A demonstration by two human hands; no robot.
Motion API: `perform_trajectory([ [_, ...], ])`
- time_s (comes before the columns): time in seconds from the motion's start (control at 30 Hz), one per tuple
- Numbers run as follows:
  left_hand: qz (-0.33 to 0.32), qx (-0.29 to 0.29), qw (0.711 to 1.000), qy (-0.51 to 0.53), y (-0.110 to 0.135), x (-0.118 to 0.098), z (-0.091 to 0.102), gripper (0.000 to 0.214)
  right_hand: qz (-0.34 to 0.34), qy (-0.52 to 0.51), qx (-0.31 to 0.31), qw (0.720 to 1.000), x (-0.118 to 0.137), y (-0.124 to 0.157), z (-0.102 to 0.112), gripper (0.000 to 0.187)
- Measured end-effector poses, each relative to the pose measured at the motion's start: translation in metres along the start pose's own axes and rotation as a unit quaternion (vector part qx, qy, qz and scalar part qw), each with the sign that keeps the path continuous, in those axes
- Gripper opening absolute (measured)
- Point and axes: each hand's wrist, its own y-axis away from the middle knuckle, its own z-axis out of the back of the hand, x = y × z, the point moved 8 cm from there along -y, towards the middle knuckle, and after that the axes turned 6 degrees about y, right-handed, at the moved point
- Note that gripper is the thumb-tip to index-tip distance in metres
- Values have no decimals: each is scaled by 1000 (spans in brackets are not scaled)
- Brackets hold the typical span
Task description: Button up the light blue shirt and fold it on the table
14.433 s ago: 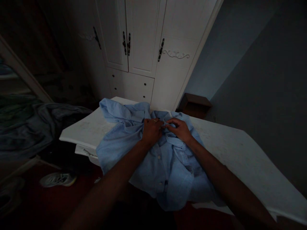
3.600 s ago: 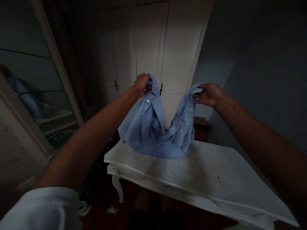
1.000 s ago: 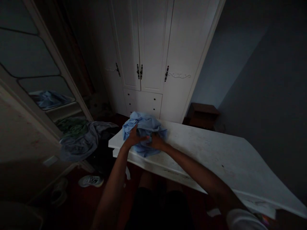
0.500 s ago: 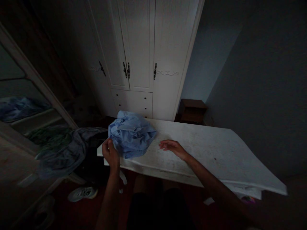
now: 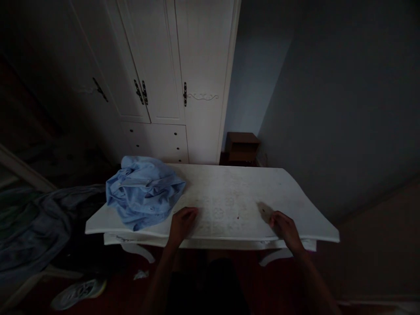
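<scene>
A crumpled light-blue cloth garment (image 5: 144,192), seemingly a shirt, lies bunched on the left part of the white table (image 5: 213,188). Just right of it is my left hand (image 5: 183,224), apart from the cloth, over the table's front edge. Its fingers are curled together, and I see nothing in them. Farther right, my right hand (image 5: 285,226) is over the front part of the tabletop with its fingers drawn in. No object shows in that hand; a dark shadow falls on the table beside its fingertips.
A white wardrobe (image 5: 203,131) stands behind the table, with a small brown cabinet (image 5: 243,144) to its right. Grey cloth (image 5: 49,223) hangs at the left. A shoe (image 5: 78,294) and a scrap (image 5: 141,274) lie on the red floor.
My view has turned to the right. My left hand has left the garment's side and come to its right; my right hand has moved farther right along the table. Both hands' fingers have closed.
</scene>
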Motion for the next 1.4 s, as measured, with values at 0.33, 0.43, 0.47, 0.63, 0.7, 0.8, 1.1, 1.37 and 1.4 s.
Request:
perform_trajectory([
  [0.33,21,18,1000,12,9,-1,0,24,7,70,-28,997,8,4,-21,48],
  [0.43,51,12,998,38,10,4,3,34,7,69,-18,997,6,4,-19,49],
  [0.47,63,9,997,50,10,6,4,37,10,69,-13,998,6,4,-19,50],
  [0.63,99,-16,983,155,9,23,15,47,22,71,-5,997,11,5,-19,49],
  [0.7,82,-14,976,203,9,23,17,46,20,73,-12,997,11,5,-19,50],
  [0.8,75,-5,976,207,10,20,16,41,14,78,-20,997,10,5,-19,52],
  [1.1,29,27,992,122,12,4,12,39,31,97,-29,994,13,7,-20,54],
  [1.37,-8,41,988,147,12,-4,11,27,37,113,-33,992,17,7,-19,51],
  [1.4,-4,40,989,143,12,-4,10,25,35,115,-36,992,16,7,-19,50],
])
